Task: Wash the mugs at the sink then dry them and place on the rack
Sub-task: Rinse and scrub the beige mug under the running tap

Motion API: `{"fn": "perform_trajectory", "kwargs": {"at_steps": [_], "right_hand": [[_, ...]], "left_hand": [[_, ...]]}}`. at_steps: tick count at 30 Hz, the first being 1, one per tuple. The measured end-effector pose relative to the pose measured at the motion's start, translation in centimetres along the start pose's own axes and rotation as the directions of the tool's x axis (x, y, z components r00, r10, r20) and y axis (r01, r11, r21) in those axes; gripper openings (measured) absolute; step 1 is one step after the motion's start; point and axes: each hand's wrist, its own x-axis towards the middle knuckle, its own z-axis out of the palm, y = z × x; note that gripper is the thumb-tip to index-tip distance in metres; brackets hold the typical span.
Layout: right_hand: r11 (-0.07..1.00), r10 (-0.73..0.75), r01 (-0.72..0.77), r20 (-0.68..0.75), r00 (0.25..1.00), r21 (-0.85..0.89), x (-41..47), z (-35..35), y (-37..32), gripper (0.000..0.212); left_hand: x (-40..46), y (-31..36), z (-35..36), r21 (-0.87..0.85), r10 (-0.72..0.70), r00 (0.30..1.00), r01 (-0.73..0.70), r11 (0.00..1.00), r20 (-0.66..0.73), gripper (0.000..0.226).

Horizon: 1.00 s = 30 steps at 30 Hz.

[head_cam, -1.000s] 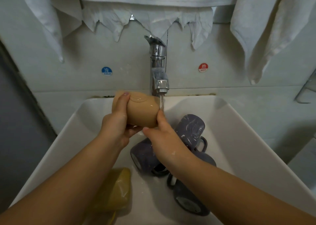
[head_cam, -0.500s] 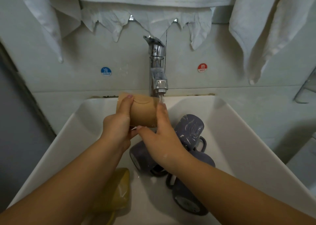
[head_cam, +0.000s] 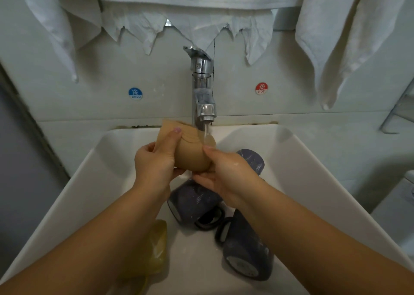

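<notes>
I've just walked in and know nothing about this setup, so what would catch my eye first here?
First, the tan mug held on its side in both hands, the left hand and right hand, under the running tap at the middle of the white sink. Below them, dark purple mugs lie tipped over in the basin, and white towels hang above.

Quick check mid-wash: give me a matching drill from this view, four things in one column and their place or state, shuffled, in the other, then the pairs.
Things:
1. tan mug
2. dark mugs
3. yellow sponge
4. red HOT sticker

Places or states:
A. lying in the sink basin, under the left forearm
B. on the wall, right of the tap
C. held in both hands, left hand and right hand, under the running water
D. lying on their sides in the basin

Pairs: 1-C, 2-D, 3-A, 4-B
</notes>
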Motion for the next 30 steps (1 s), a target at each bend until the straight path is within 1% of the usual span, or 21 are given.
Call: {"fn": "perform_trajectory", "kwargs": {"at_steps": [2,4,5,6,7,8,9,10,11,12,14,15,17,19,21,22,24,25,27,29,30], "right_hand": [[0.993,0.021,-0.026,-0.051,0.998,-0.112,-0.1,-0.4,-0.5,0.025],[0.961,-0.016,-0.014,-0.105,0.994,-0.276,-0.3,-0.7,-1.3,0.014],[0.935,-0.090,0.041,-0.123,0.988,-0.351,-0.4,-1.0,-1.7,0.015],[0.893,-0.203,0.123,-0.144,0.968,-0.432,-0.3,-1.5,-2.0,0.022],[0.823,-0.337,0.207,-0.161,0.928,-0.529,-0.2,-2.1,-2.3,0.030],[0.729,-0.468,0.275,-0.164,0.868,-0.626,-0.1,-2.6,-2.5,0.035],[0.648,-0.559,0.322,-0.145,0.816,-0.690,-0.1,-3.0,-2.9,0.035],[0.601,-0.607,0.366,-0.108,0.787,-0.710,-0.2,-3.4,-3.2,0.028],[0.603,-0.595,0.398,-0.057,0.802,-0.691,-0.3,-3.5,-3.5,0.018],[0.628,-0.528,0.397,0.008,0.849,-0.669,-0.3,-3.6,-3.7,0.012],[0.685,-0.343,0.345,0.134,0.930,-0.641,-0.1,-3.7,-3.9,0.035],[0.699,-0.284,0.327,0.173,0.943,-0.635,-0.1,-3.8,-3.9,0.043],[0.689,-0.254,0.331,0.212,0.944,-0.645,0.0,-4.0,-3.8,0.049],[0.655,-0.270,0.347,0.221,0.937,-0.672,0.0,-4.2,-3.9,0.048],[0.624,-0.272,0.364,0.245,0.931,-0.691,-0.2,-4.5,-4.1,0.037],[0.623,-0.258,0.368,0.263,0.930,-0.690,-0.3,-4.6,-4.2,0.027],[0.666,-0.213,0.353,0.287,0.934,-0.657,-0.5,-4.8,-4.6,0.010],[0.696,-0.192,0.339,0.291,0.937,-0.633,-0.5,-4.8,-4.7,0.008],[0.768,-0.150,0.301,0.299,0.943,-0.565,-0.4,-4.7,-4.7,0.015],[0.858,-0.117,0.253,0.311,0.943,-0.446,-0.1,-4.3,-4.1,0.028],[0.886,-0.130,0.251,0.310,0.942,-0.390,0.1,-4.1,-3.7,0.034]], "left_hand": [[0.2,0.0,0.0,0.017,0.014,1.000,-0.014,1.000,-0.003,0.067],[0.4,0.2,-0.2,0.011,0.001,1.000,-0.001,1.000,-0.013,0.069],[0.5,0.3,-0.3,0.011,-0.014,1.000,0.014,1.000,-0.013,0.068],[0.5,0.3,-0.3,0.020,-0.035,0.999,0.035,0.999,-0.006,0.066],[0.5,0.5,-0.4,0.041,-0.060,0.998,0.060,0.997,0.008,0.063],[0.3,0.5,-0.3,0.072,-0.085,0.996,0.083,0.994,0.028,0.060],[0.1,0.6,-0.2,0.113,-0.104,0.993,0.097,0.989,0.056,0.060],[-0.1,0.7,-0.1,0.166,-0.114,0.990,0.098,0.981,0.089,0.062],[-0.4,0.7,0.1,0.222,-0.123,0.984,0.093,0.971,0.126,0.066],[-0.6,0.8,0.3,0.275,-0.132,0.979,0.085,0.958,0.158,0.070],[-1.0,0.7,0.6,0.356,-0.132,0.970,0.052,0.933,0.203,0.069],[-1.2,0.6,0.7,0.382,-0.124,0.967,0.031,0.924,0.222,0.066],[-1.3,0.5,0.8,0.405,-0.105,0.961,-0.007,0.914,0.255,0.060],[-1.5,0.6,0.6,0.400,-0.089,0.953,-0.036,0.916,0.289,0.063],[-1.6,0.6,0.6,0.412,-0.043,0.946,-0.100,0.906,0.323,0.068],[-1.8,0.7,0.6,0.425,-0.002,0.941,-0.151,0.892,0.339,0.069],[-2.1,0.9,0.6,0.441,0.089,0.925,-0.259,0.859,0.370,0.076],[-2.2,1.1,0.6,0.448,0.130,0.916,-0.304,0.841,0.379,0.081],[-2.1,1.3,0.3,0.485,0.202,0.900,-0.385,0.785,0.387,0.088],[-2.0,1.3,0.0,0.560,0.252,0.876,-0.461,0.688,0.412,0.094],[-2.0,1.2,-0.2,0.594,0.268,0.862,-0.494,0.634,0.431,0.096]]}}
